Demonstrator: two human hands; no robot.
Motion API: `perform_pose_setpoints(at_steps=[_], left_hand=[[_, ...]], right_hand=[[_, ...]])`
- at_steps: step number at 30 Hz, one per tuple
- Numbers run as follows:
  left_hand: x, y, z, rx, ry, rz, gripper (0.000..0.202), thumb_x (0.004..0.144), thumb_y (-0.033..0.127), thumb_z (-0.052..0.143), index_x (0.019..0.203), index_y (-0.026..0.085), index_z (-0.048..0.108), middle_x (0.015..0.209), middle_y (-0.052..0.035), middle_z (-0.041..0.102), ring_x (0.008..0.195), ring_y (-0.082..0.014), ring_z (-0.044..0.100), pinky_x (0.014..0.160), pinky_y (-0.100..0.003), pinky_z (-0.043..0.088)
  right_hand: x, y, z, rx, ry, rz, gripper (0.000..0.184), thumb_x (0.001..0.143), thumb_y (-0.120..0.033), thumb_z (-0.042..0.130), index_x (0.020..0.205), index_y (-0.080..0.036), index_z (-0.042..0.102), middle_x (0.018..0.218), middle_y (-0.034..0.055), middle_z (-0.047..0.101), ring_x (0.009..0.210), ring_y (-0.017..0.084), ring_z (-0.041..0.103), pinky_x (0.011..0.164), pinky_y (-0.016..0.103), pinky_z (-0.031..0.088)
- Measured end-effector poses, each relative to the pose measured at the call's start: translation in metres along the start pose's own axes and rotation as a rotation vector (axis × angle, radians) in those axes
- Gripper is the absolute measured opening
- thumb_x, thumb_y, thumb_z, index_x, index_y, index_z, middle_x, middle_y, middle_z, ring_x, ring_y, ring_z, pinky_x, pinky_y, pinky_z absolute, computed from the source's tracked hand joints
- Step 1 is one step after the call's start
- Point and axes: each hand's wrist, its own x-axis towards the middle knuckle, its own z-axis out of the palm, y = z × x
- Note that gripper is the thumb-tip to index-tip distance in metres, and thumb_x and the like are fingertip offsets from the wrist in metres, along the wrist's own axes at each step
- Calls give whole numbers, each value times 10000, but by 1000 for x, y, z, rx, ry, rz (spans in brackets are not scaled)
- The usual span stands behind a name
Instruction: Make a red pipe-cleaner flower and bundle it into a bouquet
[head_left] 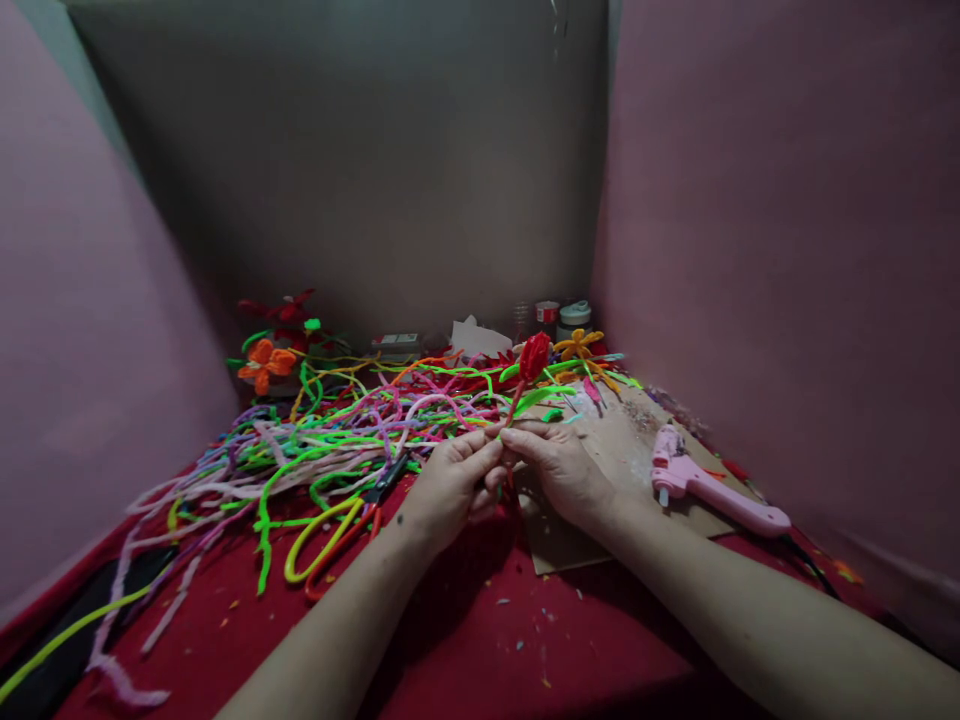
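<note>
A red pipe-cleaner flower (534, 358) on a thin stem stands upright between my two hands, its head tilted slightly to the right. My left hand (469, 468) is closed, with thumb and fingers pinching the lower stem. My right hand (559, 465) pinches the same stem from the other side, its thumb tip against my left fingers. Bright green leaf-like strips (544, 394) show just above my right hand; whether they are fixed to the stem I cannot tell. The stem's lower end is mostly hidden by my fingers.
Many coloured pipe cleaners (352, 430) lie heaped left of my hands. Scissors (330, 535) with yellow and orange handles rest beside them. On the right, a pink glue gun (712, 485) lies on brown cardboard (570, 545). Orange flowers (266, 366) and containers (575, 318) stand behind.
</note>
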Motion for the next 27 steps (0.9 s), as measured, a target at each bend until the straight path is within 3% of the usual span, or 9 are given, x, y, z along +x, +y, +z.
perform_pose_setpoints(at_steps=[3, 5, 9, 13, 18, 21, 27], left_hand=[[0, -7, 5, 559, 283, 253, 136, 812, 282, 498, 783, 169, 569, 563, 35, 465, 450, -80, 407, 456, -193, 302], [-1, -13, 5, 881, 409, 378, 93, 798, 224, 489, 761, 173, 557, 612, 4, 513, 544, -119, 479, 536, -224, 328], [-2, -22, 0, 1096, 430, 411, 154, 842, 224, 411, 836, 174, 556, 625, -10, 532, 540, -134, 495, 553, -242, 328], [0, -20, 0, 923, 391, 391, 178, 847, 231, 403, 833, 187, 576, 584, 17, 504, 512, -112, 478, 526, -217, 340], [0, -8, 7, 413, 258, 148, 182, 819, 319, 453, 739, 182, 541, 466, 64, 443, 317, -64, 362, 345, -180, 271], [-1, -3, 8, 225, 188, 69, 219, 794, 355, 506, 682, 167, 520, 437, 63, 457, 284, -47, 351, 303, -157, 240], [0, -4, 3, -51, 94, 15, 240, 778, 377, 573, 702, 158, 513, 460, 66, 471, 280, -19, 330, 286, -123, 218]], right_hand=[[0, 1, 2, -3, 79, -5, 146, 694, -290, 645, 703, -149, 680, 655, 3, 616, 557, 114, 526, 536, 244, 401], [-1, 0, 3, -31, 113, -15, 149, 690, -290, 653, 661, -146, 674, 659, 3, 612, 569, 106, 509, 532, 231, 382], [-2, 0, 3, -88, 133, -6, 174, 693, -309, 660, 625, -149, 667, 574, -26, 551, 499, 77, 440, 477, 212, 330], [-2, 0, 1, -111, 87, 20, 193, 707, -327, 646, 649, -144, 664, 577, -10, 587, 486, 88, 484, 474, 220, 358], [-3, -2, 2, -48, -54, 76, 265, 754, -391, 586, 697, -142, 654, 529, 12, 614, 453, 131, 558, 467, 250, 422], [-4, -4, 5, -31, -107, 74, 300, 768, -422, 561, 705, -142, 650, 492, 7, 594, 430, 130, 549, 440, 244, 414], [-2, -9, 8, -38, -18, 18, 240, 721, -394, 631, 679, -158, 615, 584, -13, 579, 534, 110, 531, 535, 242, 431]])
